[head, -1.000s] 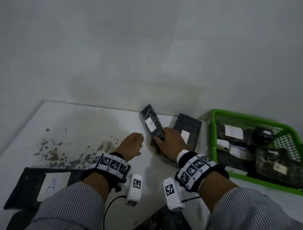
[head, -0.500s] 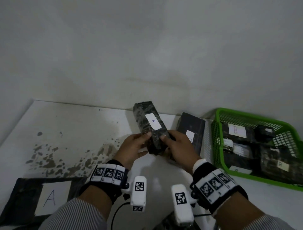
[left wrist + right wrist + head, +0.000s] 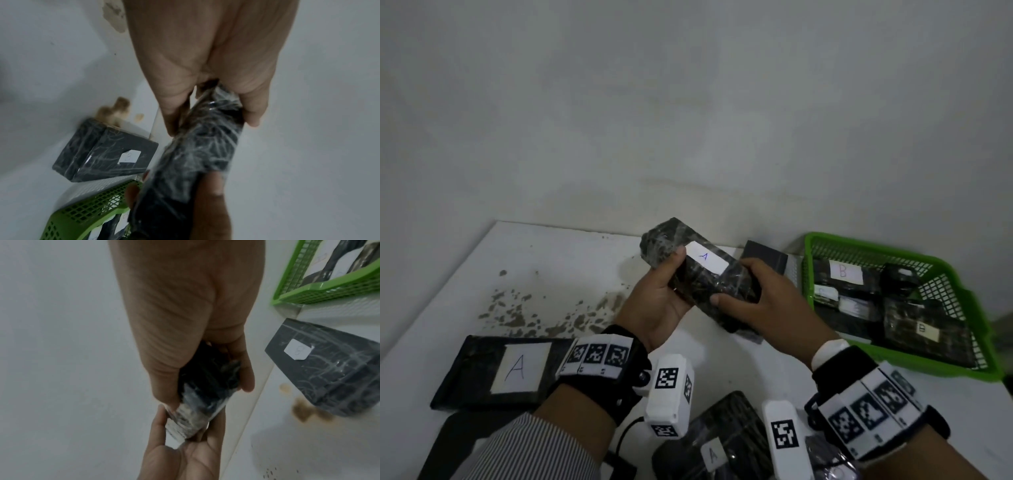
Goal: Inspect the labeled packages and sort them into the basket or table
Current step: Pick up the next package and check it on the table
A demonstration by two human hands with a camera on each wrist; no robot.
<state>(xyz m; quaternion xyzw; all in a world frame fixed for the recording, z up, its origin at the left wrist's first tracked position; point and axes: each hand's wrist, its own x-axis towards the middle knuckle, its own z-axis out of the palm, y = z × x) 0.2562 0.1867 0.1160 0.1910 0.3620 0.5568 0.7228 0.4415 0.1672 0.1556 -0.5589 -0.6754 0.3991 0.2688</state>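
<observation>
Both hands hold a long black plastic-wrapped package (image 3: 698, 274) above the white table (image 3: 558, 260), its white label marked A facing up. My left hand (image 3: 659, 298) grips its far end, thumb on top beside the label. My right hand (image 3: 760, 298) grips the near end, fingers curled round it. The left wrist view shows the same package (image 3: 197, 155) running from my left hand (image 3: 207, 81) to the other hand; the right wrist view shows the package (image 3: 205, 389) in my right hand (image 3: 193, 337). The green basket (image 3: 976, 308) at the right holds several packages labelled B.
A black box (image 3: 765, 257) with a small label stands on the table behind my hands, next to the basket; it shows as box (image 3: 104, 151) and box (image 3: 333, 366). A flat package marked A (image 3: 496, 370) lies at the near left, another (image 3: 722, 442) near the front edge. Brown stains (image 3: 517, 308) mark the table.
The A package was lifted off the table by my right hand, my left hand joined it, and now both hold it higher and nearer with the label turned up.
</observation>
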